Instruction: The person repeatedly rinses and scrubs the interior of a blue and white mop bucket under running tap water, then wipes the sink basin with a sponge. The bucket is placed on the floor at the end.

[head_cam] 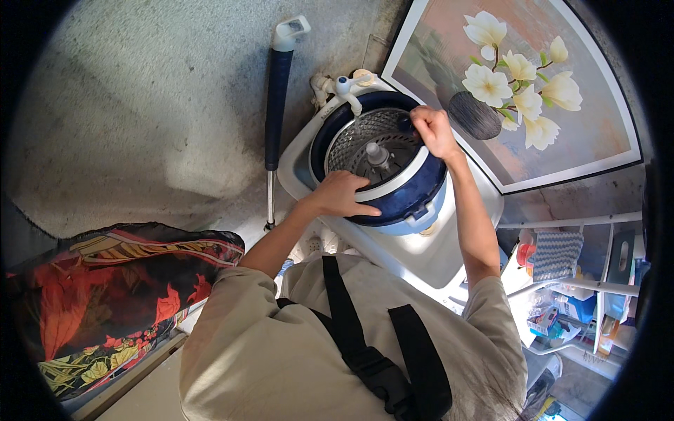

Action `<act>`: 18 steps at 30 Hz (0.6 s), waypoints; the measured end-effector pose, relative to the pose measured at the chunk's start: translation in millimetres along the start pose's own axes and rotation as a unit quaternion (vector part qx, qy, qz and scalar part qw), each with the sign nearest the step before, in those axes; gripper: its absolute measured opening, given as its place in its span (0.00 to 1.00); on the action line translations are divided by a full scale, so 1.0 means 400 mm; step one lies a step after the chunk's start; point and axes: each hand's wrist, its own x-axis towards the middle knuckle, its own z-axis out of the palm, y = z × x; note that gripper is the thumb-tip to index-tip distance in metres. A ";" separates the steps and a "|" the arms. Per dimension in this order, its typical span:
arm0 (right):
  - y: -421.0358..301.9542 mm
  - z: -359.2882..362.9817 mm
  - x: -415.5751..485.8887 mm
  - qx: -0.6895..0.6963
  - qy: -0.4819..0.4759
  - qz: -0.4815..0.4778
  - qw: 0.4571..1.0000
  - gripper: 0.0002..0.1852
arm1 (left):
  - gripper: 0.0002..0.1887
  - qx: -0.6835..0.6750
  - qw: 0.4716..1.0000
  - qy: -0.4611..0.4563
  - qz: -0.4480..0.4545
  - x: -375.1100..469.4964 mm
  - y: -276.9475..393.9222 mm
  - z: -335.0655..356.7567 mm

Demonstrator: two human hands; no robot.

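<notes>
A dark-blue spin mop bucket with a pale-blue base stands in a white sink. Inside its white-edged rim sits a perforated metal spin basket with a grey centre post. My left hand straddles the near left of the rim, fingers over the inside and thumb outside. On the right side, my right hand is closed around the rim, its fingertips hidden. The spout of a white tap hangs over the basket, and what looks like a thin stream of water falls from it.
A mop handle with a dark-blue grip leans on the rough wall left of the sink. Behind the sink stands a framed flower picture. A white rack with packages is at right, a floral cloth at left.
</notes>
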 end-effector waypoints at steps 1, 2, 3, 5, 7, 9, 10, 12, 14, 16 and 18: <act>-0.009 -0.010 -0.011 0.028 -0.013 0.104 0.994 0.13 | 0.27 -0.010 1.000 0.004 -0.010 0.009 0.023 -0.004; -0.023 -0.011 -0.018 -0.040 0.011 0.087 0.995 0.13 | 0.27 -0.019 1.000 0.008 -0.020 0.018 0.045 -0.009; -0.039 -0.015 -0.024 -0.110 0.024 0.085 0.990 0.14 | 0.27 -0.028 0.999 0.013 -0.030 0.028 0.064 -0.009; -0.089 0.009 -0.059 -0.152 0.044 0.075 0.984 0.14 | 0.25 0.024 0.998 0.043 -0.033 0.050 0.097 0.000; -0.139 0.059 -0.098 -0.151 0.075 0.023 0.985 0.12 | 0.25 0.037 0.997 0.047 -0.042 0.072 0.120 0.018; -0.166 0.094 -0.120 -0.214 -0.008 0.037 0.976 0.11 | 0.24 -0.009 0.999 0.035 -0.027 0.092 0.126 0.030; -0.168 0.096 -0.126 -0.193 0.027 0.048 0.980 0.12 | 0.24 -0.024 0.999 0.029 -0.011 0.097 0.121 0.030; -0.158 0.085 -0.130 -0.176 0.034 0.072 0.981 0.12 | 0.26 -0.069 0.991 0.013 0.112 0.103 0.092 0.010; -0.136 0.064 -0.126 -0.158 0.053 0.068 0.984 0.10 | 0.30 -0.111 0.980 -0.142 0.079 0.102 0.033 -0.042; -0.107 0.038 -0.116 -0.131 0.055 0.080 0.987 0.10 | 0.30 -0.064 0.982 -0.118 0.131 0.072 -0.040 -0.098; -0.076 0.018 -0.103 -0.124 0.044 0.076 0.988 0.11 | 0.30 0.072 0.985 -0.103 0.121 0.041 -0.102 -0.132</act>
